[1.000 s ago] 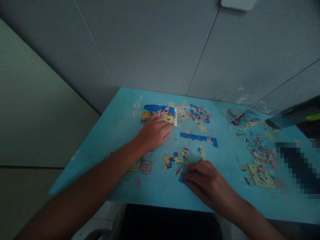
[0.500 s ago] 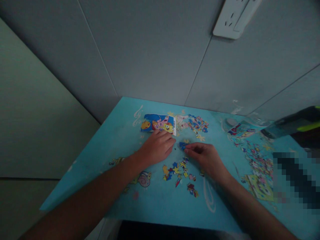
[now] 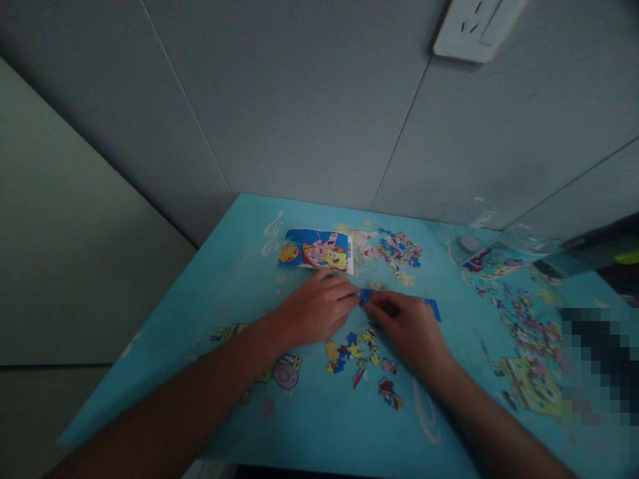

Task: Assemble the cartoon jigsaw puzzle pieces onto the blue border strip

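Left hand (image 3: 319, 309), right hand (image 3: 407, 326): fingers narrow, tips on one blue strip (image 3: 432, 307); one picture card (image 3: 314, 247) beyond

Dim here, underexposed throughout, with a cool blue-green cast. The turquoise desk (image 3: 234, 266) is the brightest patch, softly and evenly lit, with no hard shadows or glare. The left hand (image 3: 314, 309) and right hand (image 3: 407, 326) read dark and murky. Wall (image 3: 299, 100) seams splay outward at the edges, showing wide-lens distortion. Puzzle pieces (image 3: 357, 349) look soft, and a pixelated block (image 3: 599, 359) masks the lower right.
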The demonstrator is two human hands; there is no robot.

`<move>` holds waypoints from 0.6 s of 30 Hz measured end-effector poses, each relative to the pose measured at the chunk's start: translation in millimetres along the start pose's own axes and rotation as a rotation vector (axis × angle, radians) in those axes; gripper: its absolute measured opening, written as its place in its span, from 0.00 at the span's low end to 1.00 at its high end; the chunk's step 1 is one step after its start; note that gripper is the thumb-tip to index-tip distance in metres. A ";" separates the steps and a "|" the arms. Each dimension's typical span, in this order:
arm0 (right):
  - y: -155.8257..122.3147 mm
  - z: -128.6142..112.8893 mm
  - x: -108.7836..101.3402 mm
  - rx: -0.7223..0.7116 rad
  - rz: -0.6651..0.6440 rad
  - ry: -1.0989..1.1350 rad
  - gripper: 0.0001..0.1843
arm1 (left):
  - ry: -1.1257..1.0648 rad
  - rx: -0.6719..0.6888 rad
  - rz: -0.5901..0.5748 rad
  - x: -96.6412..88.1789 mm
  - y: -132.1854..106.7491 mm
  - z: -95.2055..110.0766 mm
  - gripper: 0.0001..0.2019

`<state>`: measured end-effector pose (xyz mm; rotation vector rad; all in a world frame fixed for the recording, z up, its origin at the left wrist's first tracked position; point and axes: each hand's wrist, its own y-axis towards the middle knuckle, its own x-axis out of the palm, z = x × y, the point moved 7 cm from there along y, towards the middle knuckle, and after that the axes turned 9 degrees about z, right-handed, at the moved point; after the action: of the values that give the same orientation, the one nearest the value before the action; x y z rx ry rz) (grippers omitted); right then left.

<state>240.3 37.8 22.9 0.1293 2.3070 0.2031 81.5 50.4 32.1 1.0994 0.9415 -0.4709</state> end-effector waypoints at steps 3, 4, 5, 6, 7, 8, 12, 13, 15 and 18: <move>-6.3 -1.1 -4.3 -0.092 0.021 -0.058 0.07 | -0.017 -0.001 -0.010 2.5 -1.2 -1.1 0.13; -8.9 -2.2 -5.1 -0.132 0.019 -0.066 0.07 | -0.021 -0.004 -0.013 3.1 -1.3 -1.5 0.14; -11.7 -3.6 -5.3 -0.173 0.011 -0.067 0.08 | -0.022 -0.006 -0.016 3.4 -1.2 -1.7 0.14; -14.4 -4.9 -5.3 -0.210 0.003 -0.066 0.09 | -0.022 -0.007 -0.017 3.3 -1.1 -1.7 0.14; -16.8 -6.0 -4.9 -0.239 -0.006 -0.064 0.10 | -0.019 -0.007 -0.013 2.9 -0.9 -1.6 0.14; -19.0 -7.0 -4.2 -0.264 -0.015 -0.064 0.10 | -0.015 -0.007 -0.011 2.5 -0.7 -1.3 0.14; -25.0 -8.7 0.6 -0.324 -0.040 -0.106 0.11 | -0.008 -0.002 -0.025 2.6 -0.6 0.3 0.14; -25.8 -8.8 1.7 -0.332 -0.044 -0.116 0.11 | -0.009 -0.004 -0.031 2.9 -0.6 0.5 0.15; -26.7 -9.2 2.6 -0.345 -0.041 -0.128 0.11 | -0.016 -0.013 -0.038 3.1 -0.4 0.6 0.15; -26.9 -10.3 2.5 -0.356 -0.037 -0.128 0.11 | -0.033 -0.028 -0.046 2.8 0.3 0.6 0.15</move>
<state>230.3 10.7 22.9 -0.0791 2.1082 0.5651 83.5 50.3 30.0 1.0437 0.9432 -0.5110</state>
